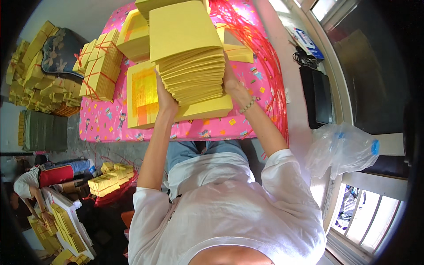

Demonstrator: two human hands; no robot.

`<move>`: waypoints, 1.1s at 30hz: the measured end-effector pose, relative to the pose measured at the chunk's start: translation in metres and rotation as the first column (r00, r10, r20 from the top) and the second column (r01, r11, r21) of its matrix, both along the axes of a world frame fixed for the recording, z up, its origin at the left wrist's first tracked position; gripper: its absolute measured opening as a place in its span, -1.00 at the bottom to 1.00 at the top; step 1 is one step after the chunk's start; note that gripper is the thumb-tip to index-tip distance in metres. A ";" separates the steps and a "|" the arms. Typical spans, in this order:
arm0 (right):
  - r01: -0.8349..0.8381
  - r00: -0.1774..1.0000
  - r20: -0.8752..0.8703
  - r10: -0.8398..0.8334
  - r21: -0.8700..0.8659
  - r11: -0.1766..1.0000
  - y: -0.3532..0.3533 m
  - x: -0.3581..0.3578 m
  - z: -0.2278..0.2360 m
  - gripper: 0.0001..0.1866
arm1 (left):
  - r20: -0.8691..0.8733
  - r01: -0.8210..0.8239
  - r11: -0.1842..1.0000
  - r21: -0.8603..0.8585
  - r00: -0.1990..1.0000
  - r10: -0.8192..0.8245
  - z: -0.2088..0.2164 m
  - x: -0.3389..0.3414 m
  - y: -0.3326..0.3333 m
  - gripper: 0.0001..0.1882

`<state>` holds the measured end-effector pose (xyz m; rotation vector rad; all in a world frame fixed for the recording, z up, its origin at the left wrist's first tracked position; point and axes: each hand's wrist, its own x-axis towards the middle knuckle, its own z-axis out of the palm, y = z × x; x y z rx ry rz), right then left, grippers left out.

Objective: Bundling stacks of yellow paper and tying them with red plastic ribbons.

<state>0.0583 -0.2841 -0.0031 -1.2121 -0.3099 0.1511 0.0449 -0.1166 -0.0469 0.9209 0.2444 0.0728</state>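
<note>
A tall stack of yellow paper sheets (187, 33) stands between my two hands over the pink patterned table cover (101, 128). My left hand (166, 99) presses against its left side, with the fingers partly hidden behind the paper. On the opposite side my right hand (232, 81) grips the stack; a beaded bracelet circles that wrist. Under and behind the stack lies another yellow paper pile (205, 108). Left of it is a yellow pile with an orange and gold printed square (145, 90).
Bundles tied with red string (100, 73) stand at left. Loose red strings (263, 48) trail down the table's right side. A clear plastic bag (340, 150) sits by the window. At lower left, another person (53, 176) bends over a white table with yellow paper.
</note>
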 end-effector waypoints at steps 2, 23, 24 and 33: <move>0.012 0.998 -0.068 -0.009 0.041 0.999 -0.001 -0.004 0.006 -0.32 | -0.017 -0.010 0.999 0.039 1.000 0.011 -0.002 0.002 0.000 -0.29; 0.558 0.683 0.605 -0.409 -0.794 -0.241 -0.160 0.112 -0.130 -0.78 | 0.177 -0.254 0.960 0.115 0.957 0.232 -0.007 0.000 0.008 -0.62; 0.547 0.690 0.597 -0.411 -0.801 -0.244 -0.163 0.113 -0.131 -0.78 | 0.180 -0.255 0.960 0.116 0.956 0.232 -0.005 -0.003 0.009 -0.62; 0.754 0.563 0.610 -0.558 -0.655 0.044 -0.161 0.113 -0.110 -0.77 | 0.465 -0.507 0.698 0.505 0.841 0.275 0.031 -0.039 0.017 -0.69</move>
